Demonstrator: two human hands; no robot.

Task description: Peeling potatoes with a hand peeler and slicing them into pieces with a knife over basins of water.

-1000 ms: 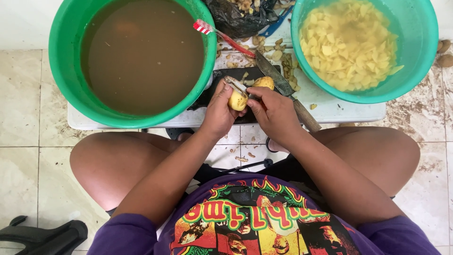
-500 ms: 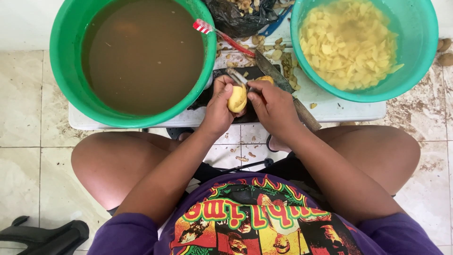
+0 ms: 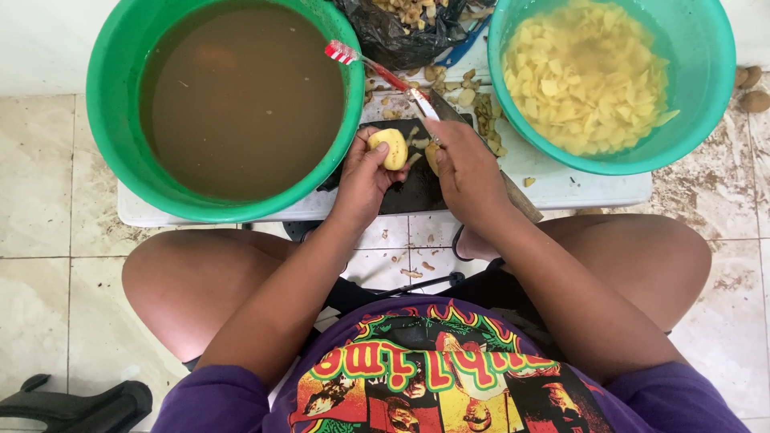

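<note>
Hands: left [image 3: 362, 178] grips peeled potato [image 3: 391, 148], right [image 3: 465, 164] grips peeler [image 3: 423, 107], above black board [image 3: 409, 188] on white table [image 3: 577, 186]; tiled floor [image 3: 36, 208].

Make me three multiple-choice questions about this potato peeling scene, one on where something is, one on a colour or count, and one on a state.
1. Where does the toothbrush lie?
A. On the floor
B. On the rim of the left basin, reaching to the table
C. In the cut pieces

2. How many green basins stand on the table?
A. One
B. Two
C. Three

3. What state is the potato in the left hand in?
A. Mostly peeled, yellow
B. Skin fully on
C. Sliced

Answers:
1 B: its bristle end rests on that rim.
2 B: one holds brown water, the right basin holds cut pieces.
3 A: bare yellow flesh shows, whole, while the right hand holds the peeler.
</note>
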